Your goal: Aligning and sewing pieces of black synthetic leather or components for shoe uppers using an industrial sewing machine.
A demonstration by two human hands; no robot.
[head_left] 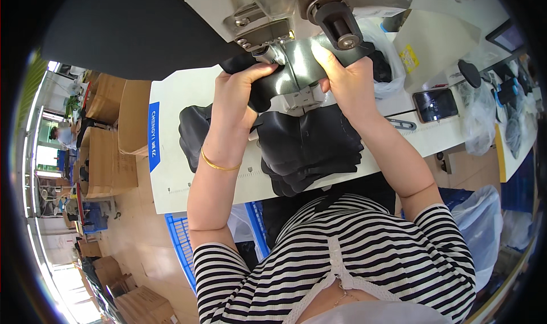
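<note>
My left hand [238, 93] grips a piece of black fabric [259, 87] and presses it against the curved metal arm [301, 67] of a sewing machine. My right hand [345, 79] holds the same black piece from the right side, fingers curled over the arm just below the black hand wheel [341, 25]. A gold bangle circles my left wrist. Below my hands a stack of black fabric pieces [310, 150] lies on the white table [182, 153].
A smartphone [436, 104] lies on the table to the right, near clear plastic bags [478, 119]. A blue plastic crate [182, 238] sits under the table edge. Cardboard boxes [108, 147] stand on the floor at left. Another person sits far left.
</note>
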